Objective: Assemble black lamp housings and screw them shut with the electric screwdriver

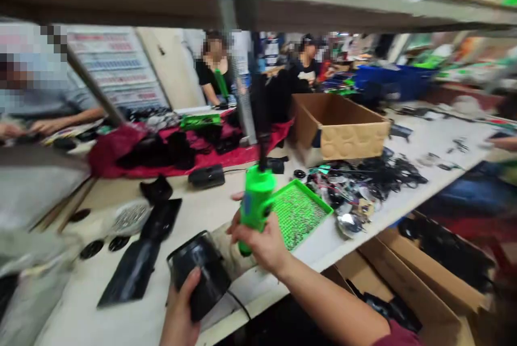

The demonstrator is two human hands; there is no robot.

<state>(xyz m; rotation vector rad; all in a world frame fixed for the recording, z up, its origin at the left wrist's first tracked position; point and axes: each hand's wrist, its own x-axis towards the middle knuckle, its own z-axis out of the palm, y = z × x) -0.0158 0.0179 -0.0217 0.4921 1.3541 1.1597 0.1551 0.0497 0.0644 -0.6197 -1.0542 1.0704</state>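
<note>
My left hand (pixel 181 308) is wrapped round a black plastic housing (pixel 204 270), tilted, with a dark cord hanging from its lower right. In my right hand (pixel 266 243) is a green electric screwdriver (pixel 256 200), held upright with its dark cable running up from the top. The screwdriver's lower tip is blurred and partly hidden by my fingers. Right behind that hand lies a green tray (pixel 301 211) of small screws. Left of the housing are flat black plastic panels (pixel 135 265) and a clear bowl (pixel 130 216) of small metal parts.
An open cardboard box (pixel 351 138) stands at the back of the white table (pixel 81 313). A heap of black parts and wires (pixel 363 184) lies on the right. Overhead runs a shelf (pixel 161 1). Cardboard boxes (pixel 424 281) sit below the table edge. Several people work beyond.
</note>
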